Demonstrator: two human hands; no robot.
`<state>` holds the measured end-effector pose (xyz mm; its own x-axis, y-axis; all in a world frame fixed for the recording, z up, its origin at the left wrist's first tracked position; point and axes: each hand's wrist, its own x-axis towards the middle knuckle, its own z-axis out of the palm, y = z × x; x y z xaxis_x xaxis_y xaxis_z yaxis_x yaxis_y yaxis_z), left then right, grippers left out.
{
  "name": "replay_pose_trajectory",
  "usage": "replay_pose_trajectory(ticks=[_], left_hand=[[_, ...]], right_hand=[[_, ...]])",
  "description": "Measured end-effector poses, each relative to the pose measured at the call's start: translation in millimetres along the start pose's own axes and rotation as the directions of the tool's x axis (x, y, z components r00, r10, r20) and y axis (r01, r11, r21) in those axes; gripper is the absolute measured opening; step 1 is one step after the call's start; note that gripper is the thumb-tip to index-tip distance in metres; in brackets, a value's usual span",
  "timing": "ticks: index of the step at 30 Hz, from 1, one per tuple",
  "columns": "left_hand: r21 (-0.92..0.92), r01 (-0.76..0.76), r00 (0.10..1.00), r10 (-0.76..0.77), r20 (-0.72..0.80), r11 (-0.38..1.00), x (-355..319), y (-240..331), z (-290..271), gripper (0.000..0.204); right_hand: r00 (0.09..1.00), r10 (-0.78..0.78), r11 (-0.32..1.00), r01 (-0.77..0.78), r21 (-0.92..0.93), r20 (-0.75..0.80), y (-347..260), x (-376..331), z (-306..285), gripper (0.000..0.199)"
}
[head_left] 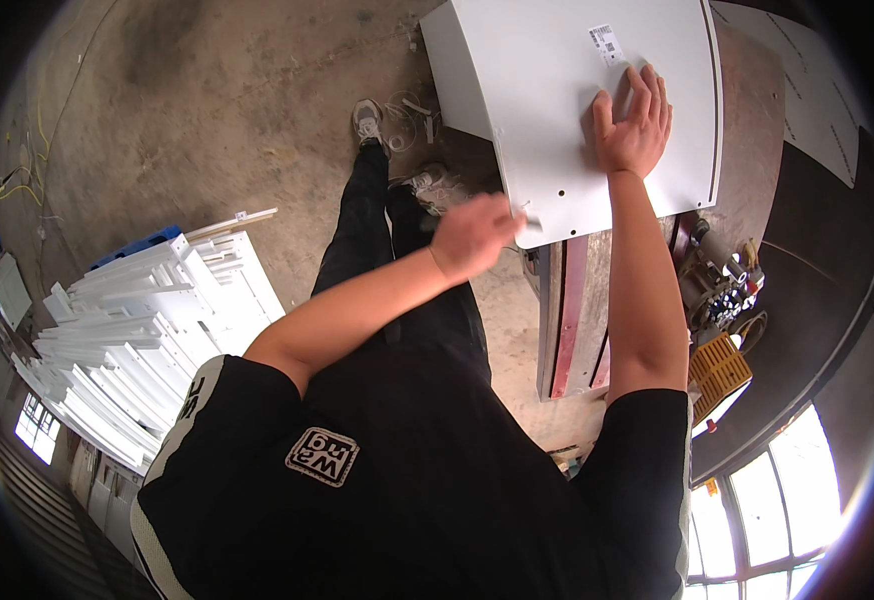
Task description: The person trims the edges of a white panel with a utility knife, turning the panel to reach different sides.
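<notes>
A large white board-sided box or cabinet (557,100) lies in front of me, with small dark holes near its near edge and a printed label (607,45) on its top face. My right hand (634,125) rests on that face just below the label, fingers spread. At the near left corner is my left hand (472,238), smeared by motion, its fingers curled together. A small greyish sliver (529,226) shows at its fingertips; its kind is too blurred to make out.
Stacked white panels and strips (147,330) lie at the left, a blue piece (137,247) behind them. A worktable (577,310) with reddish strips stands under the box. Machine parts (722,265) and a yellow crate (719,375) are at the right. Loose scraps (412,115) litter the concrete floor.
</notes>
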<state>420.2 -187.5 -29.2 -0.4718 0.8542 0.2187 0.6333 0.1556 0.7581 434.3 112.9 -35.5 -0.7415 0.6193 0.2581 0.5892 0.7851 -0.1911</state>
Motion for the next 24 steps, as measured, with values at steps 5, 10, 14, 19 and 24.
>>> replay_pose_trajectory(ticks=[5,10,14,19,24], left_hand=[[-0.416,0.185,0.801,0.108,0.588,0.891,-103,33,40,0.013],[-0.479,0.6,0.792,-0.394,0.466,0.64,-71,-15,-18,0.022],[-0.573,0.8,0.489,-0.747,0.45,0.179,-52,-79,-66,0.02],[-0.687,0.721,0.45,-0.813,0.369,0.087,-11,-101,-82,0.031],[-0.676,0.695,0.621,-0.678,0.393,0.245,30,-52,-42,0.044]], right_hand=[[0.999,-0.025,0.999,0.025,0.025,0.023,7,0,7,0.062],[0.995,-0.049,0.999,0.048,0.013,0.083,5,-9,3,0.066],[0.872,-0.433,0.894,0.383,0.233,0.228,-75,-20,-1,0.068],[0.663,-0.572,0.82,0.48,0.313,0.483,-111,-137,-40,0.078],[0.672,-0.633,0.696,0.277,0.663,0.384,-96,-203,-91,0.027]])
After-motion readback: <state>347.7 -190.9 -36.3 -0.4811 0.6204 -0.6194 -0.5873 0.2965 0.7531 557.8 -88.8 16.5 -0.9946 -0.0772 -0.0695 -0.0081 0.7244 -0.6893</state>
